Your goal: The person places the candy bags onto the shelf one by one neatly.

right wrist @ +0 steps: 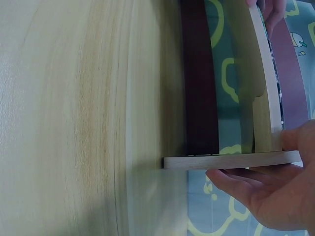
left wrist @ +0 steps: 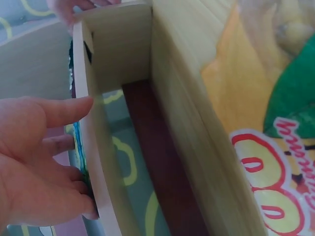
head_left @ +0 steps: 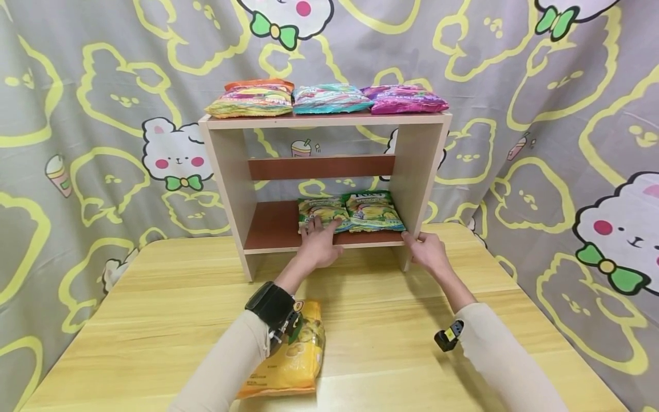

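A small wooden shelf unit (head_left: 319, 249) stands on the table. Two green candy bags lie side by side on its lower board: the left bag (head_left: 315, 207) and the right bag (head_left: 378, 213). My left hand (head_left: 319, 245) rests its fingers on the front of the left bag, partly covering it; the left wrist view shows its thumb stretched out over the board's front edge. At the lower right, my right hand (head_left: 428, 252) holds the side panel (right wrist: 226, 161), thumb at the front of the lower board and fingers along the panel's outer face.
On the top board sit an orange-yellow bag (head_left: 252, 100), a teal bag (head_left: 332, 99) and a purple bag (head_left: 404, 100). A yellow bag (head_left: 288, 369) lies on the table (head_left: 381, 343) under the left forearm. Patterned curtains (head_left: 118, 103) surround the table.
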### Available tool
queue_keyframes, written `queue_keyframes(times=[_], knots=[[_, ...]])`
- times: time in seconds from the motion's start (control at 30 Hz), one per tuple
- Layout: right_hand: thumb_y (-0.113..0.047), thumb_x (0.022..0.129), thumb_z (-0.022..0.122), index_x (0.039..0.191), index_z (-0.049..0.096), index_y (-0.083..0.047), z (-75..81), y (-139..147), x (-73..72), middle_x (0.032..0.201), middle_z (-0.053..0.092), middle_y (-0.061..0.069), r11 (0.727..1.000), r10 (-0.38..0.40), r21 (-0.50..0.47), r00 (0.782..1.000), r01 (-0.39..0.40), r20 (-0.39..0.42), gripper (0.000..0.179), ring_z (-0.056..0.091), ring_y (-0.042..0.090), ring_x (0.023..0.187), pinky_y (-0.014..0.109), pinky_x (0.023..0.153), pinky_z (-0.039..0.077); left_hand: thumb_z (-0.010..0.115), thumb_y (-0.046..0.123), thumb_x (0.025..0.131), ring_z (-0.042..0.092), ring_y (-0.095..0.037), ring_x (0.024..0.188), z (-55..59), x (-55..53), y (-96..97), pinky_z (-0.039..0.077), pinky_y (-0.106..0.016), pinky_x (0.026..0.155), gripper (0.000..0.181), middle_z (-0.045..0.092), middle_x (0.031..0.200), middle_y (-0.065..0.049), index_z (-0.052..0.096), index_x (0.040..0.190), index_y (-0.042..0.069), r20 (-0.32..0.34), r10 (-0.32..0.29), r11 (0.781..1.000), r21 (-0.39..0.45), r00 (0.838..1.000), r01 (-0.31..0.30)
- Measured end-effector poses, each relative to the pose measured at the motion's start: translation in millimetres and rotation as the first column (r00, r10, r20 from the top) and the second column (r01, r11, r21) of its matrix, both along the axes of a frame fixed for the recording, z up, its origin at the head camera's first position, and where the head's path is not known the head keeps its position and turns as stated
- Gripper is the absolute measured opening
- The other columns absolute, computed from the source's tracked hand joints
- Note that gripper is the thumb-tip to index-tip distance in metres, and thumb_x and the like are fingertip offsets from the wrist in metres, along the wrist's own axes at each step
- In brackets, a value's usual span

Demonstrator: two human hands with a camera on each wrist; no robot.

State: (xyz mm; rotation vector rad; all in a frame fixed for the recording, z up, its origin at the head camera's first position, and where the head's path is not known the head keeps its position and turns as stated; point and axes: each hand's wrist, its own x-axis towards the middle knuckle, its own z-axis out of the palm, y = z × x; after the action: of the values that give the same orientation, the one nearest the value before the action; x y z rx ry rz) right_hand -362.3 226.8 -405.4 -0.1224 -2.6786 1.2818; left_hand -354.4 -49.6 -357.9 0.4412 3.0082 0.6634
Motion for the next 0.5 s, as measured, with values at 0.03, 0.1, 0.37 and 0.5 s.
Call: queue_keyframes(times=[0.03,0.1,0.37,0.5], knots=[[-0.047,0.101,0.051,0.113,0.073,0.001,0.0,0.2,-0.2,0.099,0.073,0.025,1.0,-0.001,0.0,1.0,0.001,0.002,0.054,0.071,0.017,0.067,0.028,0.063,0.048,0.064,0.031,0.101,0.004,-0.047,0.155,-0.4,0.7,0.3,0.005,-0.064,0.124,0.071,0.005,0.167,-0.03,0.028,0.161,0.024,-0.004,-0.003,1.0,0.003,1.0,0.003],[-0.047,0.101,0.052,0.111,0.073,0.001,-0.2,0.7,-0.5,0.093,0.073,0.021,1.0,-0.003,-0.001,1.0,0.003,0.002,0.053,0.07,0.014,0.065,0.028,0.062,0.048,0.064,0.029,0.101,0.004,-0.047,0.155,-1.8,1.6,0.9,0.005,-0.064,0.125,0.071,0.005,0.167,-0.03,0.028,0.161,0.024,-0.011,-0.008,1.0,0.007,1.0,0.008],[-0.046,0.101,0.052,0.109,0.073,0.001,-1.0,0.9,-2.1,0.075,0.07,0.009,1.0,-0.004,-0.009,1.0,0.004,0.002,0.052,0.066,0.011,0.061,0.028,0.06,0.047,0.064,0.031,0.101,0.005,-0.046,0.155,-4.3,3.3,2.2,0.006,-0.064,0.125,0.072,0.007,0.167,-0.028,0.027,0.162,0.025,-0.03,-0.011,1.0,-0.024,0.999,0.011],[-0.046,0.101,0.053,0.11,0.073,0.001,-1.2,0.4,-2.0,0.08,0.07,0.01,1.0,-0.009,-0.008,1.0,0.009,0.001,0.051,0.066,0.011,0.061,0.028,0.06,0.048,0.062,0.031,0.101,0.002,-0.045,0.156,-3.2,1.8,1.4,0.003,-0.063,0.125,0.071,0.003,0.168,-0.027,0.026,0.162,0.026,0.008,-0.017,1.0,0.01,1.0,0.017]])
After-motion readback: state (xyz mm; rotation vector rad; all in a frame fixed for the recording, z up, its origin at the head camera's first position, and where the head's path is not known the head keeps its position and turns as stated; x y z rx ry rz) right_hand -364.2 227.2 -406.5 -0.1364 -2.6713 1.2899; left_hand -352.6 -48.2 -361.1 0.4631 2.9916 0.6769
